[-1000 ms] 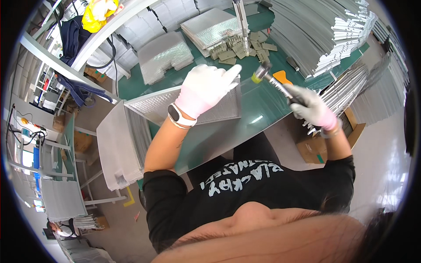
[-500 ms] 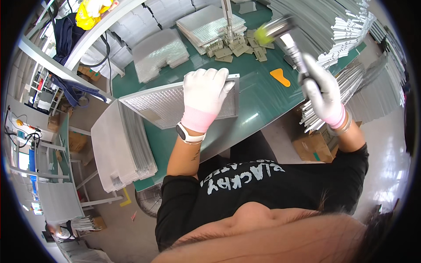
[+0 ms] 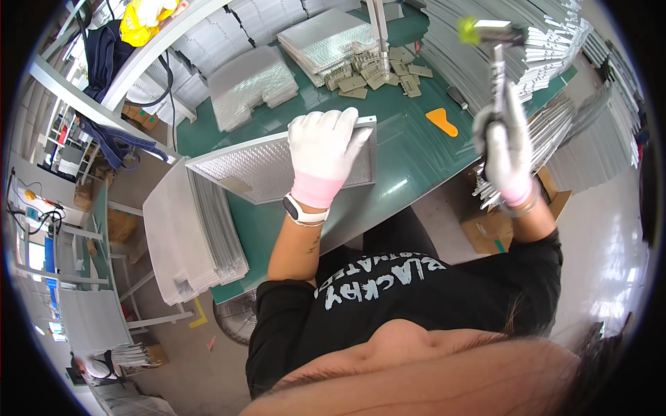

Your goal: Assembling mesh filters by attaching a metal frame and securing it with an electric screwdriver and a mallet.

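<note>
Gloved in white, my left hand (image 3: 322, 145) wraps its fingers over the upper edge of a framed mesh panel (image 3: 260, 163), which stands tilted on the green table (image 3: 409, 149). The panel has a thin metal frame and a silvery, textured face. My right hand (image 3: 510, 145), also gloved, grips the dark handle of a hammer (image 3: 497, 69). The hammer's metal head has a yellow-green striking face and is raised at the right, well apart from the panel. An orange scraper-shaped piece (image 3: 442, 123) lies flat on the table between my hands.
Stacked silvery sheets (image 3: 253, 83) and a pile of beige plastic pieces (image 3: 374, 76) occupy the table's far side. Another sheet stack (image 3: 184, 232) stands at its left end. Long metal strips (image 3: 479, 41) lie at the far right. A cardboard box (image 3: 489, 232) sits below the right edge.
My right hand has swung the hammer rightward, and its handle has gone from slanting left to nearly upright. My left hand and the panel have barely moved.
</note>
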Tool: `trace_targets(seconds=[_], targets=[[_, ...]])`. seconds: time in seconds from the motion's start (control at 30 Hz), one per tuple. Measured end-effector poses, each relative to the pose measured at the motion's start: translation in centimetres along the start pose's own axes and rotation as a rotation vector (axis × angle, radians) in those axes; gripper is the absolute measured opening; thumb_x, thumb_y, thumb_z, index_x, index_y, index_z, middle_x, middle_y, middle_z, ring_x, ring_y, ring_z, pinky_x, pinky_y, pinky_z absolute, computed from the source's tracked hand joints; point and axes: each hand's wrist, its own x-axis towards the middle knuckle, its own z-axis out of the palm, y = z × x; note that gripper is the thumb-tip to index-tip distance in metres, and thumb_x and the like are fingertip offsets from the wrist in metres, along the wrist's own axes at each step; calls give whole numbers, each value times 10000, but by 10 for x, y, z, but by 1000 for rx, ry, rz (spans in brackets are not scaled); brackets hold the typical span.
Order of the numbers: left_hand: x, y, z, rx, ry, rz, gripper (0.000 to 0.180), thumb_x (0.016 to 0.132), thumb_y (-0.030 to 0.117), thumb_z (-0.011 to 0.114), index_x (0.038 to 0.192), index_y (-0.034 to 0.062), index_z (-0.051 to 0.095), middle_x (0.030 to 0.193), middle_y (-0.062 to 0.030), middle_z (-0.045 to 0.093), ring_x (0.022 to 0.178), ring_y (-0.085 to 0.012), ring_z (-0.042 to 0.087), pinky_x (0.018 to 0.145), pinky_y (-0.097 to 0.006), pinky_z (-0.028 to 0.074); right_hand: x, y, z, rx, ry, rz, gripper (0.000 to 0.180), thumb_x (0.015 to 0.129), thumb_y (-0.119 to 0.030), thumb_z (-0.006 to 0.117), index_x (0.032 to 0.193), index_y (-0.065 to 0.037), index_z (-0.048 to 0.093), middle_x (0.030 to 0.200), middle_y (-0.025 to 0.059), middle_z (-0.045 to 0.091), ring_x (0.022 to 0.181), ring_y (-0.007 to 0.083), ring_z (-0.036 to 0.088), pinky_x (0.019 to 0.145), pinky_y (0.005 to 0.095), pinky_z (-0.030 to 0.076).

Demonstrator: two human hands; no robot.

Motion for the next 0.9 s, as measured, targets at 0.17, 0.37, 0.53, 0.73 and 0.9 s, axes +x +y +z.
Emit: trace_targets(seconds=[0.17, 0.37, 0.53, 0.73, 0.9], targets=[[-2, 7, 12, 36, 173, -15, 449, 668, 464, 788, 916, 132, 616, 759, -17, 533, 734, -233, 530, 709, -407, 405, 34, -20, -26, -97, -190, -297, 577, 1007, -80, 399, 1556, -51, 223, 821, 63, 571, 581, 79, 454, 543, 226, 409], [-4, 7, 17, 35, 205, -22, 450, 691, 487, 767, 932, 134, 625, 757, -15, 517, 734, -226, 514, 756, -408, 393, 45, -16, -15, -546, -579, -354, 582, 921, -2, 522, 1486, -73, 403, 841, 160, 624, 637, 313, 603, 649, 368, 535], [-3, 9, 18, 31, 217, -41, 451, 649, 436, 817, 945, 135, 656, 752, 4, 576, 740, -220, 545, 761, -394, 379, 22, -19, -17, -194, -310, -106, 577, 918, 6, 516, 1481, -58, 404, 942, 177, 661, 679, 264, 639, 659, 357, 531], [-2, 8, 18, 70, 277, -27, 420, 709, 474, 760, 907, 124, 641, 742, -13, 516, 708, -218, 509, 734, -404, 391, -2, 54, 4, -417, -705, 156, 597, 903, -69, 549, 1478, -162, 420, 1013, 204, 650, 839, 382, 644, 781, 404, 525], [3, 27, 17, -1, 362, -36, 351, 701, 442, 771, 728, 147, 582, 682, -15, 478, 669, -224, 493, 688, -398, 376, -31, 141, 16, -824, -891, 314, 580, 887, -105, 558, 1447, -217, 458, 1047, 225, 592, 952, 380, 619, 832, 445, 511]])
